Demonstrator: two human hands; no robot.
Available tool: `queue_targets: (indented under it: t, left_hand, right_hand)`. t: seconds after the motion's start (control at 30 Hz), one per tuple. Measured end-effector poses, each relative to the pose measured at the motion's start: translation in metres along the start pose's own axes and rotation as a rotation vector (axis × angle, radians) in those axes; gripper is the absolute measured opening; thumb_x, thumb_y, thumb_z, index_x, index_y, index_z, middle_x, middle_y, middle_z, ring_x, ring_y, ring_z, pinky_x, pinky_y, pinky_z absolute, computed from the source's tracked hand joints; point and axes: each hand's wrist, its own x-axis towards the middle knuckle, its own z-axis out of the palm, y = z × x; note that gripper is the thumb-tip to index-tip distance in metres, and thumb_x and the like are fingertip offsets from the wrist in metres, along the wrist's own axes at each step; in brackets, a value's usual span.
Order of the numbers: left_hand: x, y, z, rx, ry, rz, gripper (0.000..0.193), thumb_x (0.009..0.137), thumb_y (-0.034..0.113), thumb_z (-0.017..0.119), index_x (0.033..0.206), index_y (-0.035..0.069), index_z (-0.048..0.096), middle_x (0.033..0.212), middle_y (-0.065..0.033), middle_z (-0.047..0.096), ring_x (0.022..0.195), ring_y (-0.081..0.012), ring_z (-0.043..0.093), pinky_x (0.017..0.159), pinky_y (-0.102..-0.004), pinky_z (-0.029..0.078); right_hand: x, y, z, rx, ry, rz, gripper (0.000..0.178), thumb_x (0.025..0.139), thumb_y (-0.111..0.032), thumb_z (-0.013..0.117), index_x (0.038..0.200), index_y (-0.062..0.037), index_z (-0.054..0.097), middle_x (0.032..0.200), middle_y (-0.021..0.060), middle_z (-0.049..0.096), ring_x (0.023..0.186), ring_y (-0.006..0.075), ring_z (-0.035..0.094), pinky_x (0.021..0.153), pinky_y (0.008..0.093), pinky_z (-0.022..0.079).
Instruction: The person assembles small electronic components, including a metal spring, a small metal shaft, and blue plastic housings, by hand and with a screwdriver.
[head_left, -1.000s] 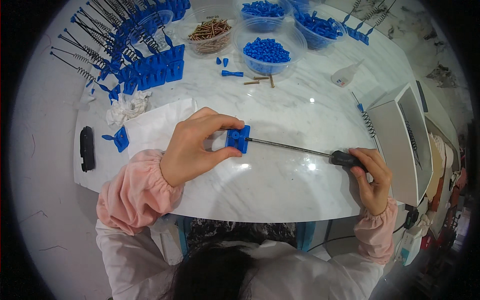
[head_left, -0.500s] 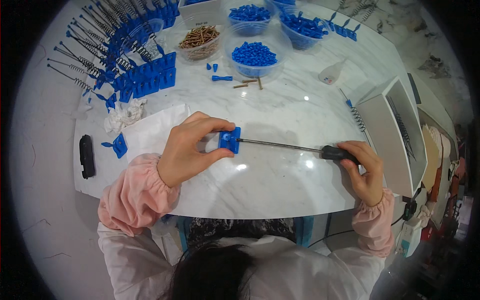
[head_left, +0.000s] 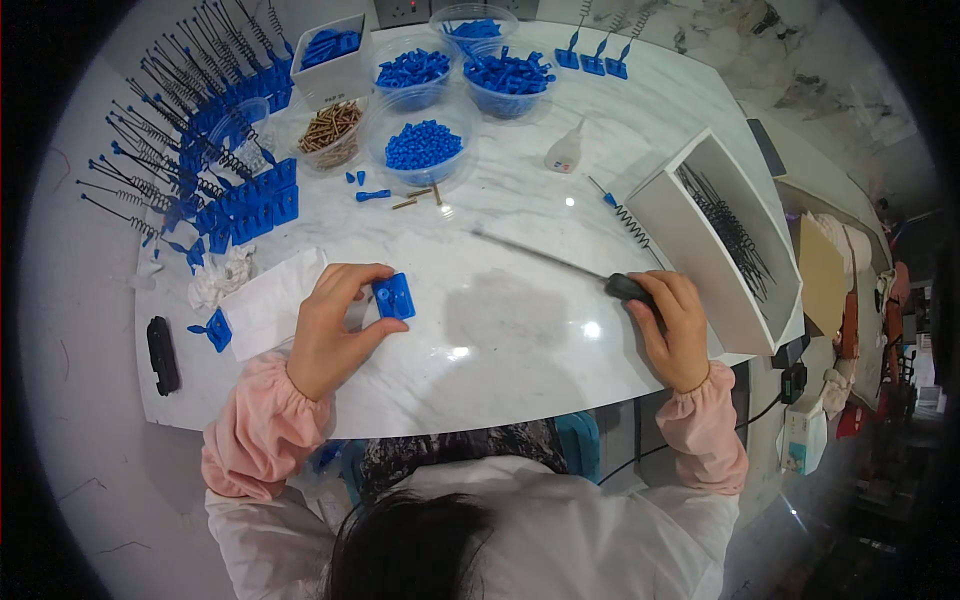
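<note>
Screwdriver (head_left: 560, 261) has parted from the blue piece (head_left: 393, 296), pointing left-forward.

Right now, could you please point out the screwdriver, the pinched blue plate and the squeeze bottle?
Screwdriver (head_left: 626, 287), head view: on its black handle.
Blue plate (head_left: 394, 296), head view: on its visible face.
Squeeze bottle (head_left: 564, 154), head view: on its body.

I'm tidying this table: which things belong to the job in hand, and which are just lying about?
Likely in the job:
- blue piece, left hand
- screwdriver, right hand
- brass-coloured screws
- small blue parts

Apparently lying about:
- crumpled white tissue
- black oblong object
</note>
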Motion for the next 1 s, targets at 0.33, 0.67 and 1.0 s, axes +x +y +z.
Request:
queue_targets:
  t: [0.33,0.67,1.0]
  left_hand:
    - [0.008,0.013,0.018,0.054,-0.026,0.098,0.052,0.064,0.016,0.083,0.109,0.004,0.06,0.106,-0.0107,0.06,0.096,-0.027,0.057,0.08,-0.0323,0.046]
    - [0.01,0.013,0.024,-0.126,-0.024,0.125,0.047,0.067,0.011,0.08,0.108,0.003,0.059,0.108,-0.0118,0.06,0.1,-0.0288,0.055,0.086,-0.0352,0.046]
    - [0.013,0.01,0.042,-0.178,0.016,0.131,0.053,0.069,0.007,0.078,0.117,0.003,0.054,0.108,-0.0119,0.059,0.1,-0.0292,0.055,0.086,-0.0357,0.046]
  right_hand:
    - [0.007,-0.002,0.003,-0.286,0.145,0.085,0.027,0.079,-0.009,0.068,0.104,0.0,0.062,0.094,0.0128,0.06,0.085,0.031,0.057,0.074,0.0374,0.047]
    - [0.016,-0.011,-0.007,-0.412,0.089,0.057,0.04,0.076,-0.018,0.072,0.112,-0.0012,0.062,0.099,0.013,0.061,0.089,0.0306,0.058,0.076,0.0374,0.048]
    - [0.056,-0.081,0.013,0.021,-0.034,-0.086,0.042,0.071,-0.009,0.076,0.111,-0.0025,0.063,0.104,0.0147,0.062,0.092,0.0319,0.061,0.077,0.0367,0.049]
